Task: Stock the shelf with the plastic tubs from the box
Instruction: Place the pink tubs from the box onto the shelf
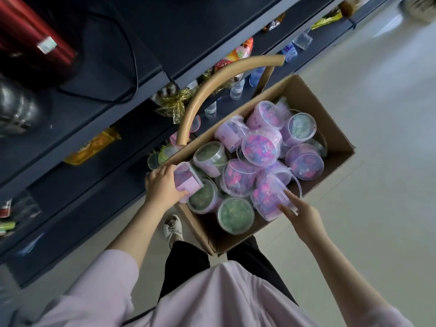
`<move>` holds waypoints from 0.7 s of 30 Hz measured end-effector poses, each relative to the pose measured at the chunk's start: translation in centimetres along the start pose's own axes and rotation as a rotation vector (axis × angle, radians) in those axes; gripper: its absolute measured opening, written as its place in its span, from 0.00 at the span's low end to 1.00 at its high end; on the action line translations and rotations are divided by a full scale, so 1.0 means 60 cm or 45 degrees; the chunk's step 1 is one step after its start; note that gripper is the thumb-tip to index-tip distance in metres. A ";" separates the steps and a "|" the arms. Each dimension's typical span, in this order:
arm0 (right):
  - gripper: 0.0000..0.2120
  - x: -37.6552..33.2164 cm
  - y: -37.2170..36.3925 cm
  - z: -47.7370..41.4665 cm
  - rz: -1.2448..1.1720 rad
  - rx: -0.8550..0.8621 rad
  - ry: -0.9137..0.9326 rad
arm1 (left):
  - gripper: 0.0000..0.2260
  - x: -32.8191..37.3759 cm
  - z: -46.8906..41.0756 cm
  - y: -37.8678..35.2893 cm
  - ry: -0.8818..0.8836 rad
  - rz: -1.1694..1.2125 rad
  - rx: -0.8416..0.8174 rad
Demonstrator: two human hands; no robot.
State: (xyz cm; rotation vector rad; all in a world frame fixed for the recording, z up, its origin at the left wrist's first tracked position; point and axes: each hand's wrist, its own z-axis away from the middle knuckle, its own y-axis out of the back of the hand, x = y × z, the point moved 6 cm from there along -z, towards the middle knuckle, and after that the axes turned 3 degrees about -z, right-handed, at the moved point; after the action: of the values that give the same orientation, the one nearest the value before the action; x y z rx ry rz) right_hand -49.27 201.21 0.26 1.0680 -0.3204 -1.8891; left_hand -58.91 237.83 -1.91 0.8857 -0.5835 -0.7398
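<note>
An open cardboard box (330, 109) sits on the floor beside a dark shelf unit (77, 182). It holds several clear plastic tubs with pink-purple or green contents. My left hand (162, 187) grips one pink-labelled tub (187, 180) at the box's near left corner, just above the others. My right hand (297, 213) touches a pink-purple tub (269, 197) at the box's near right side, fingers stretched along its wall and handle. A green tub (234, 214) lies between the two hands.
A tan curved handle (212, 88) arches over the box's shelf side. The lower shelves carry water bottles (237, 88), snack packs (93, 147) and a few tubs (165, 153). My shoe (173, 228) stands next to the box. Pale floor lies to the right.
</note>
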 end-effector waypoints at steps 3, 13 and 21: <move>0.25 -0.028 0.000 0.017 -0.063 0.039 -0.009 | 0.36 0.004 0.012 0.026 0.012 0.174 -0.093; 0.26 -0.218 0.026 0.124 -0.294 0.332 0.165 | 0.37 -0.030 0.105 0.204 -0.322 0.529 -0.177; 0.18 -0.482 0.104 0.251 -0.302 0.489 0.625 | 0.35 -0.087 0.225 0.443 -0.650 0.532 0.112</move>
State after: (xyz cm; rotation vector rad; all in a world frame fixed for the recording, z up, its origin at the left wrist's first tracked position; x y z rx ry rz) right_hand -51.38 218.30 28.59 1.8529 -0.2844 -1.7278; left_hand -63.17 246.74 26.68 0.6194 -1.2210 -0.5570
